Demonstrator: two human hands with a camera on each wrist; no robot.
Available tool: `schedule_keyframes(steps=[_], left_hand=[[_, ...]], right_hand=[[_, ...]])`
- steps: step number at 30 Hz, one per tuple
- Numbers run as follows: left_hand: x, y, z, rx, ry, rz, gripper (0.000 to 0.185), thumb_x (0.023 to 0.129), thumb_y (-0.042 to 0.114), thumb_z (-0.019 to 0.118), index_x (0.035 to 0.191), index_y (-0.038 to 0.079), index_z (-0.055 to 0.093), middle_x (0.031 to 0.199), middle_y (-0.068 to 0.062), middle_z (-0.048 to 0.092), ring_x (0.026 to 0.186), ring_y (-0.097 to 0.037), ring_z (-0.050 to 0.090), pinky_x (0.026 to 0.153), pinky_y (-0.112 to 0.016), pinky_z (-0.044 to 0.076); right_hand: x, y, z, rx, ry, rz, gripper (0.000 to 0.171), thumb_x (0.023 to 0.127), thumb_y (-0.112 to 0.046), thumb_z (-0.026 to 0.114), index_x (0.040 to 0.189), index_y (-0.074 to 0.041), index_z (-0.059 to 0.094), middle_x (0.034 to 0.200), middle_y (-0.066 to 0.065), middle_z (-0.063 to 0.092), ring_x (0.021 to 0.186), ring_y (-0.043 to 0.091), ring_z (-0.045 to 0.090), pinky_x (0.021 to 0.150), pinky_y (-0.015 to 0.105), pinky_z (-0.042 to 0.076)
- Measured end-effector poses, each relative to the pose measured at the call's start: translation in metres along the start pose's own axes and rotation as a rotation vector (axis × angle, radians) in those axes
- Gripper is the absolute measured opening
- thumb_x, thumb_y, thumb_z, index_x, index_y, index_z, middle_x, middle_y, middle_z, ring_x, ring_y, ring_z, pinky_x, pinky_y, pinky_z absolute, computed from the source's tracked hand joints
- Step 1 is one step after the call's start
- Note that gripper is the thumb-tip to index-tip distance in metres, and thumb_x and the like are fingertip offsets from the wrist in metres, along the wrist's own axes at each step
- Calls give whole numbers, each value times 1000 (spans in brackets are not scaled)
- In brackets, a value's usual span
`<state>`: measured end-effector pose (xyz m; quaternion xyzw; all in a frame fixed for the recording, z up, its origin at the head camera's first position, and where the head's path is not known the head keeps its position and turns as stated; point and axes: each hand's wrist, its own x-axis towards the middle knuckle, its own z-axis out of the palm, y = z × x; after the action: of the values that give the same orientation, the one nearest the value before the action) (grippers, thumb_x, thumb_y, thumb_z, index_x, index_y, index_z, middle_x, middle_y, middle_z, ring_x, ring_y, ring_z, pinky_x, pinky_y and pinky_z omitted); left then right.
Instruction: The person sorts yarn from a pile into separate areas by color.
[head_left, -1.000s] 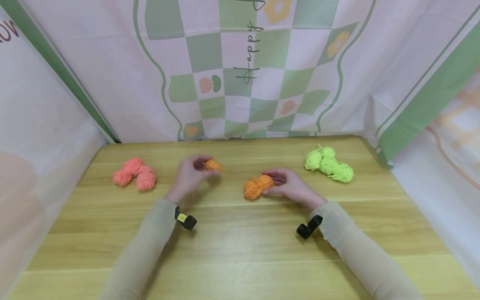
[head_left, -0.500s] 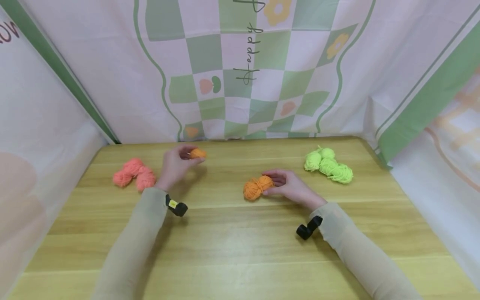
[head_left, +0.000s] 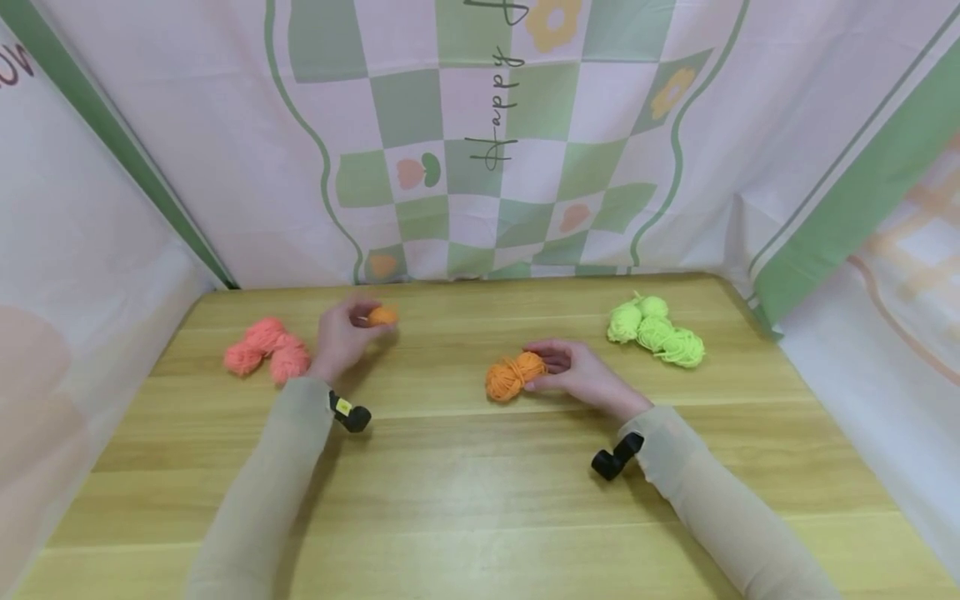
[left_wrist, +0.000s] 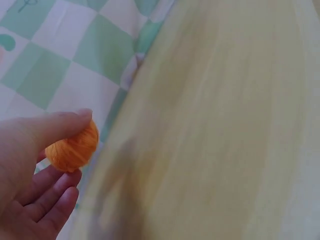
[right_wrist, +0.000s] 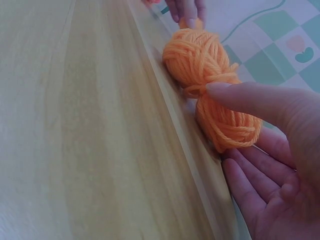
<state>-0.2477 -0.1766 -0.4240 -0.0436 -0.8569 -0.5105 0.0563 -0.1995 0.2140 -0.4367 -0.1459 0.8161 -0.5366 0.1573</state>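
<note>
My left hand (head_left: 343, 340) pinches a small orange ball of yarn (head_left: 383, 317) between thumb and fingertips, toward the back left of the table. In the left wrist view this yarn ball (left_wrist: 74, 151) appears raised off the wood, with a shadow below. My right hand (head_left: 581, 373) grips one end of an orange yarn bundle (head_left: 506, 381) near the table's middle. Up close in the right wrist view, the bundle (right_wrist: 197, 56) has two rounded lobes with strands across its waist; my thumb presses there. I cannot tell whether it is one skein or two balls.
Coral-pink yarn balls (head_left: 289, 362) lie clustered at the left, close to my left wrist. Several lime-green yarn balls (head_left: 658, 332) sit together at the back right. A checked curtain (head_left: 472, 208) hangs along the rear edge of the wooden table (head_left: 465, 492).
Carrying the small orange yarn ball, my left hand has moved left, rising toward the back edge and then dropping slightly. My right hand stays in place on the orange yarn bundle.
</note>
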Motion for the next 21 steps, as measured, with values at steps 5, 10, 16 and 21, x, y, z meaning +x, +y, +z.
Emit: schedule_keyframes(steps=[5, 10, 16, 21], left_hand=[[-3, -11, 2, 47, -7, -23, 46, 84, 19, 86, 123, 3, 68, 117, -14, 70, 101, -27, 66, 88, -40, 55], [-4, -16, 3, 47, -11, -22, 46, 85, 19, 86, 124, 1, 67, 117, -15, 69, 102, -29, 67, 88, -39, 55], [-5, -18, 3, 41, -7, -23, 47, 86, 18, 85, 126, 0, 67, 119, -16, 70, 103, -29, 66, 89, -38, 55], [-6, -21, 3, 32, 3, -7, 46, 86, 17, 85, 126, 0, 68, 117, -16, 70, 103, -29, 67, 90, -39, 55]], right_hand=[[0, 0, 1, 3, 2, -1, 68, 83, -16, 86, 142, -1, 55, 141, 16, 57, 130, 33, 53, 110, 45, 41], [0, 0, 1, 9, 4, -5, 68, 83, -15, 86, 142, 0, 55, 142, 17, 57, 130, 33, 54, 110, 45, 42], [1, 1, 1, 12, 2, -12, 69, 82, -14, 87, 142, 0, 55, 142, 17, 57, 130, 34, 54, 110, 45, 42], [0, 2, 1, 17, -8, -24, 71, 82, -10, 86, 143, 0, 54, 143, 18, 55, 131, 34, 53, 110, 45, 41]])
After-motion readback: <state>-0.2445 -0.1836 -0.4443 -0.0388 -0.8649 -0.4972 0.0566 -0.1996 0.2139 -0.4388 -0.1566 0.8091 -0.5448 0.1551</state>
